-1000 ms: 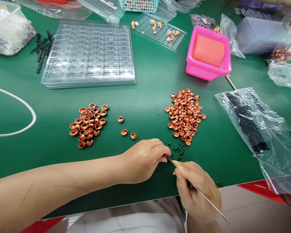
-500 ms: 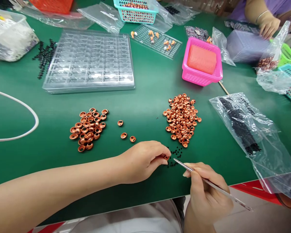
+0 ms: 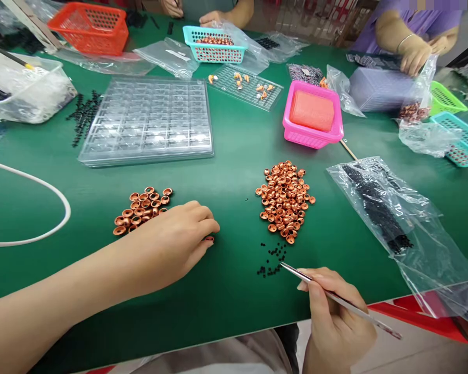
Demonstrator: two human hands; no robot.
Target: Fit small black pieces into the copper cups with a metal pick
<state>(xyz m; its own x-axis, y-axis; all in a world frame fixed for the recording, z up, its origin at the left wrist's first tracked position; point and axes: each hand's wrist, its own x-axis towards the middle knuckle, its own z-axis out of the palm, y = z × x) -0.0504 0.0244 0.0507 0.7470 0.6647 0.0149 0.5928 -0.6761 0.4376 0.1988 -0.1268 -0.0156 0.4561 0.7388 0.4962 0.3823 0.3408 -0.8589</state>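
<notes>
My left hand (image 3: 179, 236) is closed, thumb and fingertips around a small copper-coloured cup-shaped piece (image 3: 209, 239), low over the table. Behind it lies a pile of the same pieces (image 3: 142, 208), partly covered by the hand. In my right hand (image 3: 335, 306) are slim metal tweezers (image 3: 339, 299), held like a pen. The tweezers' tip is at the edge of a scatter of tiny black bits (image 3: 272, 259). Just beyond these bits sits a larger heap of copper-coloured pieces (image 3: 286, 200).
A clear compartment tray (image 3: 152, 122) lies at back left. A pink basket (image 3: 313, 137) holds a reddish-orange block. Right of it rests a plastic bag of black strips (image 3: 378, 208). A white cable (image 3: 35, 179) curves at left. Co-workers' hands (image 3: 415, 54) show across the table.
My left hand has moved left with the copper-coloured piece, from beside the tweezers to near the left pile. It now covers the spot where loose pieces lay. The right hand has barely moved.
</notes>
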